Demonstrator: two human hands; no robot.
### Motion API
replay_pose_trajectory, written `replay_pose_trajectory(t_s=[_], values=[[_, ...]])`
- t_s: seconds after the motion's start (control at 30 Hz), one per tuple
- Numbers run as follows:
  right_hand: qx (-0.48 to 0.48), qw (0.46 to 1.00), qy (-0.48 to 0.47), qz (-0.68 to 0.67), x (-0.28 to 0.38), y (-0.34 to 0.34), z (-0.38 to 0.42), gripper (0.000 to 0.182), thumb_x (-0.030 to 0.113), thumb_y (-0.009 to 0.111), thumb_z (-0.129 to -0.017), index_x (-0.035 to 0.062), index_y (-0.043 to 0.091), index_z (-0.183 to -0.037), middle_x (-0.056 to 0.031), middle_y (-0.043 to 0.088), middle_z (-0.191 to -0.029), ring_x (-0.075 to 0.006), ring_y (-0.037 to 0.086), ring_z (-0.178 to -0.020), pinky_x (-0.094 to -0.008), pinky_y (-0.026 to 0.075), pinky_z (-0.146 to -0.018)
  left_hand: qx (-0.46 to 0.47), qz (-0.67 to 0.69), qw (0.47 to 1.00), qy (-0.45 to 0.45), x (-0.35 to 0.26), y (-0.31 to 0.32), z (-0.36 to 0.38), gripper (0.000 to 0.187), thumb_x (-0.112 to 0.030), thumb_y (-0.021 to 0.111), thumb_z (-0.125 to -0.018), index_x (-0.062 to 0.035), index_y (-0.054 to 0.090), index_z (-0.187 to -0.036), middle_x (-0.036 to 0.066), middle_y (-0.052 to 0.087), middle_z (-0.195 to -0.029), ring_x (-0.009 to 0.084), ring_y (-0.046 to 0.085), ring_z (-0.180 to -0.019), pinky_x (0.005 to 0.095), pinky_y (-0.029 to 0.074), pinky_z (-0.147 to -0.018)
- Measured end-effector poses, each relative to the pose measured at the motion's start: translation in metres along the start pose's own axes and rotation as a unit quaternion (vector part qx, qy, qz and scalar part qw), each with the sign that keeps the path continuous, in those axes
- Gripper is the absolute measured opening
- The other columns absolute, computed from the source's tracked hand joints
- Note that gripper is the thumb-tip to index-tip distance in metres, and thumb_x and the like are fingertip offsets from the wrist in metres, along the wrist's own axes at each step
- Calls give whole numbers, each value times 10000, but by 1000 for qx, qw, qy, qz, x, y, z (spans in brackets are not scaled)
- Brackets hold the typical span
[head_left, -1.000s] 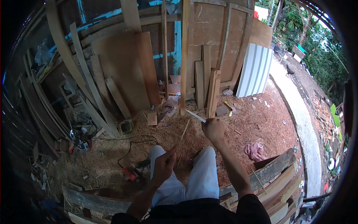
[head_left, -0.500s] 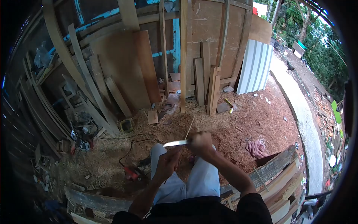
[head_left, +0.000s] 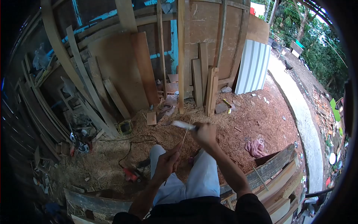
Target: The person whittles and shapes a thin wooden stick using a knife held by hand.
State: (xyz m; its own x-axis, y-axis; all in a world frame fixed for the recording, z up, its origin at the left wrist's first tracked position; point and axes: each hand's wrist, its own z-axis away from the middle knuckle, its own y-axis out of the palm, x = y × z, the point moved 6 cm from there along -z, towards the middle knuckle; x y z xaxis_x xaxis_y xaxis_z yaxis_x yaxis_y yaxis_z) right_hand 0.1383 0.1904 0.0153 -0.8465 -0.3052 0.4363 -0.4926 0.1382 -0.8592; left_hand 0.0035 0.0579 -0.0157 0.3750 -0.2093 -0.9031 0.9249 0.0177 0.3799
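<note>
Gripping a knife by its dark handle: right hand, fingers closed round it, blade pointing left across a thin stick. Left hand holds the stick, fingers clamped on it, near end below the hand, far end up by the blade. Both hands above 2 pale trouser legs. Red tool on shavings, left. Pink cloth right. Blade blurred; contact with stick: cannot tell.
</note>
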Motion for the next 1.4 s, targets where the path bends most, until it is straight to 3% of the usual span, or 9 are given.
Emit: replay_pose_trajectory(t_s=[0.1,0.23,0.3,0.37,0.57,1.1,1.2,1.27,1.4], values=[[28,995,-73,53,13,3,9,170,224,582,-683,141,704,-769,-144,613,-610,-307,613,-555,-406,499,-557,12,-10,1000,-7,-3,2,2,387,-117,409,-963,-97,397,-1349,-54,403,-668,11,277,-454,172,251,-396],[-92,992,41,-73,-38,-11,-37,200,230,589,-742,35,634,-746,-202,588,-608,-341,605,-566,-404,490,-541,11,-1,1000,-6,1,-2,10,393,-108,393,-964,-100,385,-1357,-50,417,-690,12,276,-453,169,241,-394],[-4,989,94,-117,-45,-1,-34,210,236,569,-809,49,637,-878,-117,609,-633,-252,577,-484,-324,395,-426,6,-5,1000,-6,1,-6,10,395,-105,391,-963,-100,384,-1358,-48,422,-692,11,277,-451,169,239,-393],[176,788,144,-572,-30,11,-17,198,226,572,-854,50,634,-921,-31,575,-632,-110,455,-420,-258,314,-390,6,28,1000,-10,2,-9,7,399,-108,399,-961,-101,383,-1359,-39,447,-706,11,283,-443,175,238,-386],[171,762,58,-622,23,-24,-2,181,197,616,-866,17,593,-863,-12,537,-643,-37,343,-402,-221,243,-390,7,51,998,-46,1,-3,9,390,-135,433,-955,-81,405,-1340,-15,489,-722,25,322,-438,187,255,-370],[137,847,29,-513,24,-37,-5,225,244,635,-855,29,621,-792,9,598,-650,-38,479,-523,-209,364,-473,5,61,998,-24,-14,14,8,357,-127,442,-947,-66,451,-1299,-16,480,-649,27,337,-414,192,264,-358],[38,868,-10,-495,14,-27,0,154,172,629,-835,36,617,-764,-17,590,-606,-115,488,-429,-269,381,-417,-16,63,998,16,-18,12,1,313,-152,458,-946,-62,503,-1241,-29,464,-617,26,335,-405,193,256,-356],[-31,966,-205,-156,31,-33,20,82,136,657,-734,71,631,-692,-60,592,-565,-209,560,-453,-320,429,-448,-50,79,996,-16,-12,8,-3,262,-187,470,-945,-47,551,-1152,-35,458,-597,28,346,-403,190,251,-357],[105,989,-100,-4,26,-9,26,194,288,562,-769,150,688,-822,-121,652,-735,-285,630,-608,-407,485,-566,-21,50,997,-49,3,16,-1,259,-186,454,-951,-37,550,-1139,-34,457,-590,29,344,-398,194,269,-361]])
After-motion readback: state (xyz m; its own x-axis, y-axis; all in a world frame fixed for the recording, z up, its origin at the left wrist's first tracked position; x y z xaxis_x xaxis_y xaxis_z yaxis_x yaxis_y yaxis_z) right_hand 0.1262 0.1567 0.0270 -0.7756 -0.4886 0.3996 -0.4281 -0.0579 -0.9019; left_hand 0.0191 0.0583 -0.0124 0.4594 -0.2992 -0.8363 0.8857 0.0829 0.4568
